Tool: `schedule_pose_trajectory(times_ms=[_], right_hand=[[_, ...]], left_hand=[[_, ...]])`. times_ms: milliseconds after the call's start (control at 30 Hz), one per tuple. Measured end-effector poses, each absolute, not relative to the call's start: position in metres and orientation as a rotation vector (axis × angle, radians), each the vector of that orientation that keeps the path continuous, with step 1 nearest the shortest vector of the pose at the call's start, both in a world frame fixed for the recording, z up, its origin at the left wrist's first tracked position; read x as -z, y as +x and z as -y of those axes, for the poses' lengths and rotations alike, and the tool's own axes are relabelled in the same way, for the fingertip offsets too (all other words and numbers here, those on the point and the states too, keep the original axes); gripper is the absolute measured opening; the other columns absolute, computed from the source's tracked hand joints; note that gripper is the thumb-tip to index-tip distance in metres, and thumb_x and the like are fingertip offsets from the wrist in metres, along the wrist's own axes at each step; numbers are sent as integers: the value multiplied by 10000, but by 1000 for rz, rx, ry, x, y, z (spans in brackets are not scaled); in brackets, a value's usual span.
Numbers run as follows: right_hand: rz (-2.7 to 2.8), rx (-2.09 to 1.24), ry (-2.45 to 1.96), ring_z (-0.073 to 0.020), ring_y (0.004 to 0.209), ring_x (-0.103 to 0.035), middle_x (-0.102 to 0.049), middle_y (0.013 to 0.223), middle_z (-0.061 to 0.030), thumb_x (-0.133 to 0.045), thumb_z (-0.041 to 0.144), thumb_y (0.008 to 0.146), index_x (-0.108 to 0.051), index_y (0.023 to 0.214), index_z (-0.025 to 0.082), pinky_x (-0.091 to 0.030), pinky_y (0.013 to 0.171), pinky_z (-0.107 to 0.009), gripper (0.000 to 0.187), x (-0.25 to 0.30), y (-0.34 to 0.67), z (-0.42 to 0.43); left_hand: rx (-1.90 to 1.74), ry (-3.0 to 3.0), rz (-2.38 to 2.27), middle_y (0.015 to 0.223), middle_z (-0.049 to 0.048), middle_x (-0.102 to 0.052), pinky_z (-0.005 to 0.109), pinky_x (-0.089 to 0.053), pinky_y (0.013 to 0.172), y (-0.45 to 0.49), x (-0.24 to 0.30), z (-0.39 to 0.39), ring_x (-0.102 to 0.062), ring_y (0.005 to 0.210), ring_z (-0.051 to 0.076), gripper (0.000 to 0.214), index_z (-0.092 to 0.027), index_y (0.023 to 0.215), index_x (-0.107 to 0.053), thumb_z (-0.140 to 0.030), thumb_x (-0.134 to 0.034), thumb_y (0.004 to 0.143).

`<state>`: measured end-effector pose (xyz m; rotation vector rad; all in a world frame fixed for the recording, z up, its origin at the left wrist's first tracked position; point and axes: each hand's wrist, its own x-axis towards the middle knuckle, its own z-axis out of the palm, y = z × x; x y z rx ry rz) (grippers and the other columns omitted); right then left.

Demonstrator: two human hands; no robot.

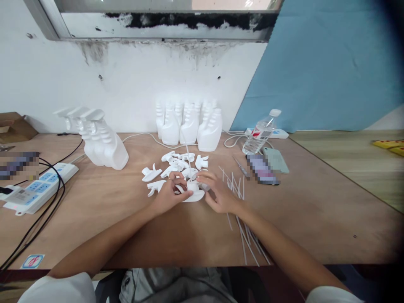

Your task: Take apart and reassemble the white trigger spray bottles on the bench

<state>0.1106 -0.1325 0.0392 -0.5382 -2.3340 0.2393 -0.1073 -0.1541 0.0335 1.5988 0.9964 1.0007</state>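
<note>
Between my two hands is a white trigger spray head, its collar facing up, with a thin white dip tube rising from it. My left hand grips its left side with thumb and fingers. On the other side, my right hand has bent fingers closed around the right end, near the collar; the exact fingertip contact is partly hidden. Several loose trigger spray heads lie just beyond my hands. Loose thin white tubes are spread beneath and beside my right forearm.
White bottles stand by the wall; bottles with spray heads fitted stand at left. A power strip and black cables are on the left. To the right are a water bottle, a phone and a pointed tool.
</note>
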Motion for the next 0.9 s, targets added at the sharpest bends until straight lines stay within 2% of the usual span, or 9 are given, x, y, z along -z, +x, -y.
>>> schedule_pose_trajectory(times_ms=[67, 200, 300, 400, 500, 600, 667, 767, 900], right_hand=[[2441, -64, -480, -281, 1228, -455, -429, 1343, -156, -483, 26, 769, -350, 1349, 240, -443, 955, -497, 633, -40, 113, 131], [2439, 165, -427, -271, 1175, -507, -541, 1230, -155, -481, 35, 814, -347, 1371, 202, -477, 929, -477, 597, -40, 120, 126], [2313, 302, -473, -283, 1141, -531, -562, 1206, -163, -526, 60, 813, -383, 1368, 193, -493, 912, -468, 588, -41, 135, 117], [2084, 348, -597, -292, 1126, -545, -549, 1223, -160, -582, 75, 767, -412, 1353, 214, -499, 906, -470, 626, -42, 156, 107], [1848, 338, -708, -299, 1128, -542, -546, 1211, -141, -604, 82, 721, -430, 1331, 231, -489, 915, -490, 652, -42, 177, 95], [1702, 326, -752, -304, 1141, -535, -543, 1213, -126, -600, 99, 713, -449, 1297, 239, -462, 944, -519, 619, -42, 193, 85], [1671, 311, -766, -301, 1155, -533, -548, 1221, -116, -591, 111, 729, -442, 1290, 250, -445, 967, -530, 598, -41, 200, 81], [1646, 282, -773, -292, 1171, -536, -556, 1240, -107, -591, 124, 756, -438, 1280, 261, -430, 990, -531, 563, -41, 207, 78], [1583, 153, -774, -283, 1181, -538, -572, 1235, -107, -624, 165, 769, -499, 1218, 243, -406, 1020, -512, 473, -47, 202, 84]], left_hand=[[-1036, 1541, -948, 877, -12, -602, 187, -403, 567, -103, -40, 150, -573, 721, 102, 439, -229, 956, -357, -389, -712, 752], [-932, 1634, -830, 865, 0, -624, 201, -425, 622, -94, -51, 137, -584, 748, 112, 431, -222, 1007, -393, -398, -704, 766], [-932, 1653, -739, 881, 30, -632, 216, -434, 592, -84, -55, 110, -577, 693, 111, 385, -207, 1086, -431, -459, -590, 841], [-1125, 1672, -895, 883, 50, -625, 229, -435, 528, -67, -56, 63, -572, 646, 120, 305, -183, 1038, -461, -451, -474, 892], [-1251, 1872, -1247, 1004, 73, -613, 278, -490, 674, -45, -58, 9, -599, 767, 145, 242, -167, 1053, -505, -317, -515, 863], [-1270, 1935, -1347, 1216, 126, -532, 354, -454, 879, -22, -60, -32, -577, 948, 199, 406, -146, 1154, -494, -250, -623, 784], [-1241, 1977, -1392, 1259, 161, -498, 393, -405, 959, -10, -58, -49, -542, 1052, 249, 536, -118, 1214, -471, -254, -681, 740], [-1178, 2038, -1449, 1244, 191, -496, 422, -363, 1003, 3, -53, -61, -496, 1138, 299, 628, -77, 1237, -467, -266, -729, 698], [-1107, 2111, -1491, 1113, 160, -565, 396, -411, 946, 4, -53, -57, -543, 1055, 284, 452, -82, 1071, -585, -286, -734, 697]])
